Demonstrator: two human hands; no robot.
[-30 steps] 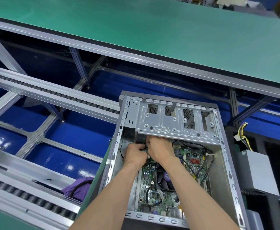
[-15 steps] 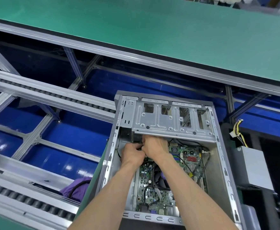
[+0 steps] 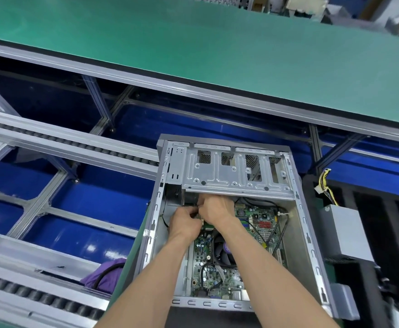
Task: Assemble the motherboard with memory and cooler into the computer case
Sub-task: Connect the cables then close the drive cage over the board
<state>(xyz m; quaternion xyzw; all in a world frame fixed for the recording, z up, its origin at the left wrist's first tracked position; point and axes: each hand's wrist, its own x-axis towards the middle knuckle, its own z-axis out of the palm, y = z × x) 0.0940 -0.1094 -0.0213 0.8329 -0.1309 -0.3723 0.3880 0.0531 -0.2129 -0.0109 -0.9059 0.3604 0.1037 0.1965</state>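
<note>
Taking the computer case [image 3: 312, 247] as the landmark: it lies open on its side, and the motherboard [image 3: 219, 278] sits flat on its floor, already inside, with the black cooler [image 3: 224, 250] fan at the board's middle, partly under the right forearm. Nearest the viewer is the case's rear rail, then the board, then the two hands, then the drive cage [image 3: 231, 176] spanning the far end

Both hands meet just under the cage's near edge, above the far-left corner of the board. The left hand [image 3: 184, 223] has its fingers curled and seems to pinch something small; the right hand [image 3: 217, 209] is curled too, knuckles up. What they hold is hidden between them, possibly a connector or a memory clip; I cannot tell which

The board will likely behave as stiff but fragile: thin, light, with solder joints and slots that dislike flexing. Hold it by bare edges or the cooler's frame, never by capacitors or cables. The sheet-metal edges of the case look sharp

Right of the case lies a grey power supply [image 3: 345, 235]; beyond it, the green counter [image 3: 217, 55]
</note>
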